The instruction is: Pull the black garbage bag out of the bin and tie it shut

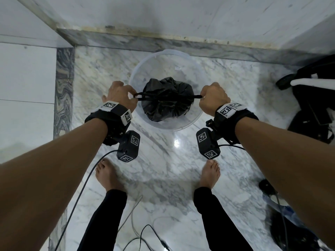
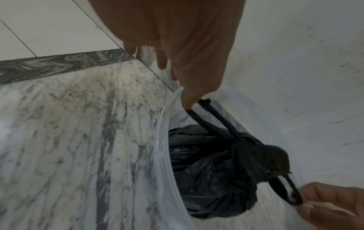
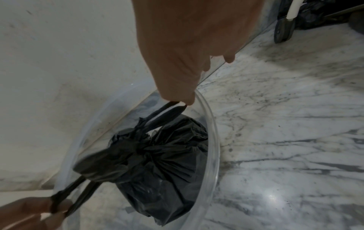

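A black garbage bag sits inside a clear plastic bin on the marble floor near the wall. Its mouth is gathered, and black drawstring loops stretch out to both sides. My left hand pinches the left loop at the bin's left rim. My right hand pinches the right loop at the bin's right rim. In the left wrist view the left hand holds its loop above the bag. In the right wrist view the right hand holds its loop above the bag.
A marble skirting and white wall run just behind the bin. A black wheeled item with a white bar stands at the right. Cables trail on the floor by my bare feet.
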Demonstrator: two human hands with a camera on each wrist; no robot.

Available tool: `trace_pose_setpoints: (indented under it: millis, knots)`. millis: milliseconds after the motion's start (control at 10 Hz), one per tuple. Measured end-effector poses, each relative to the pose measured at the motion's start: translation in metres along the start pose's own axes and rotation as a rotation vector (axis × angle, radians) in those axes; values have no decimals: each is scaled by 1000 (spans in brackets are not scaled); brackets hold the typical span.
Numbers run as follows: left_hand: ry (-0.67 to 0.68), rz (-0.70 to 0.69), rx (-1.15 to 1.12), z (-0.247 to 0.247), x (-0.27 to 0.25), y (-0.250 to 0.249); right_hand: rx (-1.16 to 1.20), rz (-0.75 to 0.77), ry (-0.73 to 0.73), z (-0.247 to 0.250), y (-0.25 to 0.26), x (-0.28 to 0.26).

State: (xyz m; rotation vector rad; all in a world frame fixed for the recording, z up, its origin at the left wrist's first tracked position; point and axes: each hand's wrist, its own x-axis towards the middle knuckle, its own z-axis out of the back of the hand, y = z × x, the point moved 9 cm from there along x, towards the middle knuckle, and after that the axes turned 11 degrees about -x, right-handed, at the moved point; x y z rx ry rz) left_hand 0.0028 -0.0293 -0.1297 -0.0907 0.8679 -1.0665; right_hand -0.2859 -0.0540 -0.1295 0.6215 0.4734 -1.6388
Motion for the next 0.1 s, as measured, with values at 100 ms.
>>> trace_pose_setpoints:
  millis: [100]
  knots:
    - [71,-21,-44,3,-12,-2,73,47,55,4,0,-13]
